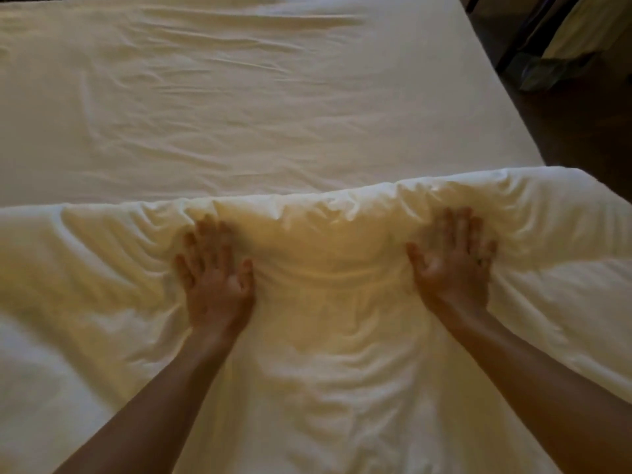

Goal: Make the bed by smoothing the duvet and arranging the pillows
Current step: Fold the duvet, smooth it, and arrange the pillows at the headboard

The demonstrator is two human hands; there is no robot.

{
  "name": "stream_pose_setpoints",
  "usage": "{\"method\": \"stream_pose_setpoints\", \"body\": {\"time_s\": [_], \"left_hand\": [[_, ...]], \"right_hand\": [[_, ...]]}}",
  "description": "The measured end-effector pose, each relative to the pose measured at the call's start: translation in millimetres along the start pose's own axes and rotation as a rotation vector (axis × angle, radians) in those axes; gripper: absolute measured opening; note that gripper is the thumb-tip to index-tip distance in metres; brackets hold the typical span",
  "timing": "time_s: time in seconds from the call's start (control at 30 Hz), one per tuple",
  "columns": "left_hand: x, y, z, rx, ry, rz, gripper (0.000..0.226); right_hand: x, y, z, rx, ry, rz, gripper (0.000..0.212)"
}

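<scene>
Both flat, spread palms, left hand (213,268) and right hand (453,256), should push the duvet (325,319) evenly up the bare sheet (239,114)

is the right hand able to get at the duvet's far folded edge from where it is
Probably yes: the right hand lies flat on the duvet, fingertips nearly at that edge, and nothing lies between them.

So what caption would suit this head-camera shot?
Both hands, left and right, press flat on a rumpled duvet below the bare sheet.
</scene>
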State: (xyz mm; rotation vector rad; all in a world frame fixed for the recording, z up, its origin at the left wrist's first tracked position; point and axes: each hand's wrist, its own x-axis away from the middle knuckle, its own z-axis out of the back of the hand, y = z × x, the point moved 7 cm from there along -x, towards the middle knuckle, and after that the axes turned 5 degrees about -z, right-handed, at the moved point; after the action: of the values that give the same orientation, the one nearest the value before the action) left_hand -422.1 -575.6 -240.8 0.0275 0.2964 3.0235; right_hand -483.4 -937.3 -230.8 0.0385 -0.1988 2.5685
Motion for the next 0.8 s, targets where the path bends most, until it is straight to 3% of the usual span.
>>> {"method": "stream_pose_setpoints", "body": {"time_s": [0.13,0.27,0.43,0.63,0.73,0.8], "left_hand": [[-43,91,6,0.096,-0.021,-0.383,0.066],[-79,87,-32,-0.054,-0.154,-0.403,0.067],[-101,31,-47,-0.14,-0.159,-0.372,0.066],[-113,-47,-32,-0.264,-0.192,-0.108,0.062],[-96,-48,-14,-0.169,-0.199,-0.013,0.062],[-68,-31,1,-0.038,-0.156,-0.041,0.061]], "right_hand": [[-5,-122,6,-0.095,-0.026,0.359,0.072],[-27,-146,-33,0.06,-0.143,0.475,0.074],[-76,-65,-47,0.24,-0.091,0.309,0.085],[-97,1,-30,0.292,-0.068,0.064,0.084],[-80,10,-18,0.204,-0.104,-0.096,0.082],[-57,8,-8,0.069,-0.142,-0.181,0.08]]}}
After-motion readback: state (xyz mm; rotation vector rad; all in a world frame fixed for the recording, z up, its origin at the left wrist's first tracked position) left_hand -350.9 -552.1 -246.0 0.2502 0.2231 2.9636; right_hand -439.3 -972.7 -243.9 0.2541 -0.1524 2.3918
